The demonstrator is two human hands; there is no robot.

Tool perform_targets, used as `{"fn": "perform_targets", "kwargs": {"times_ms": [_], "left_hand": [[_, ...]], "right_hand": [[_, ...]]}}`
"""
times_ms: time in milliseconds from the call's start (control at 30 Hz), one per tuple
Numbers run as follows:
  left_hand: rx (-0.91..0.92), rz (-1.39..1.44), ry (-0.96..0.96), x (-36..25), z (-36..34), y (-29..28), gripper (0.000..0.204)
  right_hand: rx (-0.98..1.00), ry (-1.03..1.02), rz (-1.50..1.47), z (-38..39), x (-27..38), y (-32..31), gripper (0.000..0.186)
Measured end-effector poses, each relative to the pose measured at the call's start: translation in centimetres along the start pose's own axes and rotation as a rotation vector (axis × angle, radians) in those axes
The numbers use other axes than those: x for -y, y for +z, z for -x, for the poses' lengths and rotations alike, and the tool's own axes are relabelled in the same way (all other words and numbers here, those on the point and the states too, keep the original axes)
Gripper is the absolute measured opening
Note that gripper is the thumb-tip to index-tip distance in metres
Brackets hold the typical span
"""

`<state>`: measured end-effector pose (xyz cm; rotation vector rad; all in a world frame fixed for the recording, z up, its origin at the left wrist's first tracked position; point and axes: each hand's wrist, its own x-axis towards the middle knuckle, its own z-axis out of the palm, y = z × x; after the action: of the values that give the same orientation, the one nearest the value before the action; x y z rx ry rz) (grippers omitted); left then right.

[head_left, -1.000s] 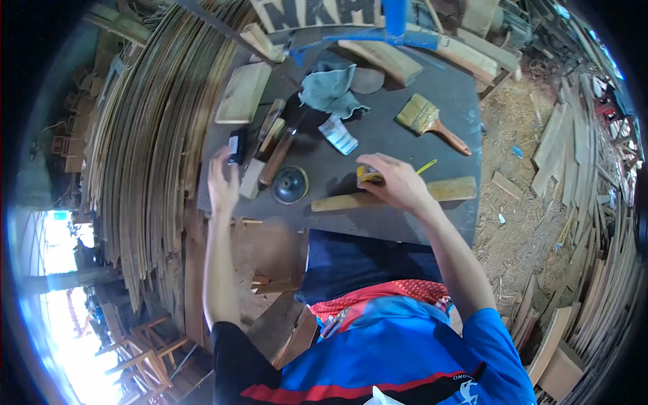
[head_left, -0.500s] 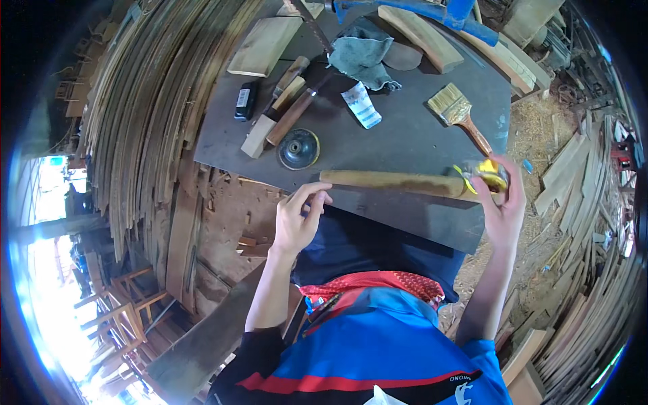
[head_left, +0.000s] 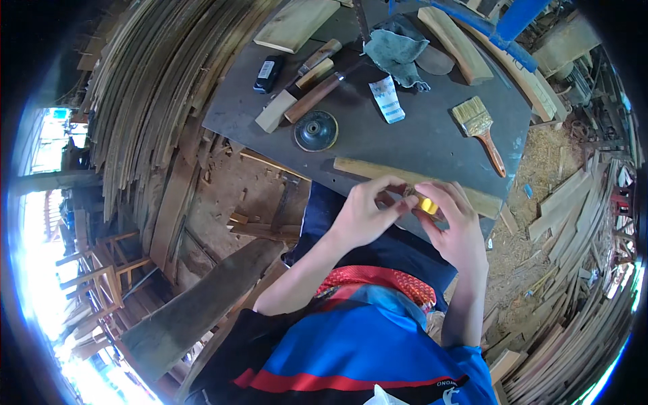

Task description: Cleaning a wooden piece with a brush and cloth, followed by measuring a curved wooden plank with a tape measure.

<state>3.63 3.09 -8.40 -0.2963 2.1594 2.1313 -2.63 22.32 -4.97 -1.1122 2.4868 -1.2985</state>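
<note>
The right hand (head_left: 451, 214) curls around a yellow tape measure (head_left: 427, 205) near the bench's front edge; the left hand (head_left: 368, 212), thumb and fingers drawn together, meets it, its grip unclear. Beyond lie a wooden strip (head_left: 368, 169), the bench (head_left: 425, 145) and a paintbrush (head_left: 482, 133).

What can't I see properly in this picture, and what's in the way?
All in the head view:
Most of the yellow thing: covered by fingers of the right hand.
Whether the left hand grips part of it: too small to tell among the fingertips.
Part of the wooden strip: behind both hands.
The top of the blue bar: cut off by the upper edge.
</note>
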Motion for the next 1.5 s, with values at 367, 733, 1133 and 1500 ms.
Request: {"fn": "perform_targets", "kwargs": {"times_ms": [367,733,1133,1500], "left_hand": [[0.018,0.321,-0.223,1.0,0.3,-1.4,0.019],[-0.205,0.08,-0.105,0.7,0.7,-8.4,0.02],[-0.311,-0.394,-0.205,4.1,-2.2,-10.2,0.03],[-0.327,-0.414,-0.336,5.1,-2.6,-12.5,0.031]], "right_hand": [[-0.214,-0.094,-0.102,0.3,-2.4,3.5,0.05],[-0.235,0.253,0.14,5.5,-5.8,-4.6,0.041],[-0.455,0.516,0.346,11.5,-11.3,-9.8,0.042],[-0.447,0.445,0.277,10.3,-12.0,-10.5,0.061]]}}
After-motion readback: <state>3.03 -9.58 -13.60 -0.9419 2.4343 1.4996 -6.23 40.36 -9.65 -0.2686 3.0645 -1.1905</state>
